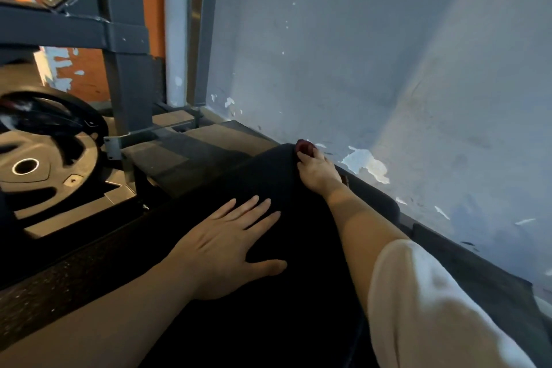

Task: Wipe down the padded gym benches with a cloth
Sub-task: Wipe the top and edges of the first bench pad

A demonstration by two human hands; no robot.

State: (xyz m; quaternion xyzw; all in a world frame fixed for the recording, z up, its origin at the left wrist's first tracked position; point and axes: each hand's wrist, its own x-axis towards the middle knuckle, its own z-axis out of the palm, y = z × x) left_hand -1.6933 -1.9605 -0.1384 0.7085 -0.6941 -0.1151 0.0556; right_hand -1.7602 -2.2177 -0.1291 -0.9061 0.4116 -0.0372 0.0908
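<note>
Left hand (227, 245) is lying flat, fingers straight, steadying the padded surface (268, 176); right hand (313, 170) is gripping a dark-red cloth (304, 147) at its far end for wiping

No text, label, brand or number can be read anywhere; the small plate on the weight disc (44, 164) beside the bench (268, 182) is too blurred.

right: wall (373, 54) close beside bench (268, 176) | left: open floor, weight plate (38, 164), frame post (125, 69)
</note>
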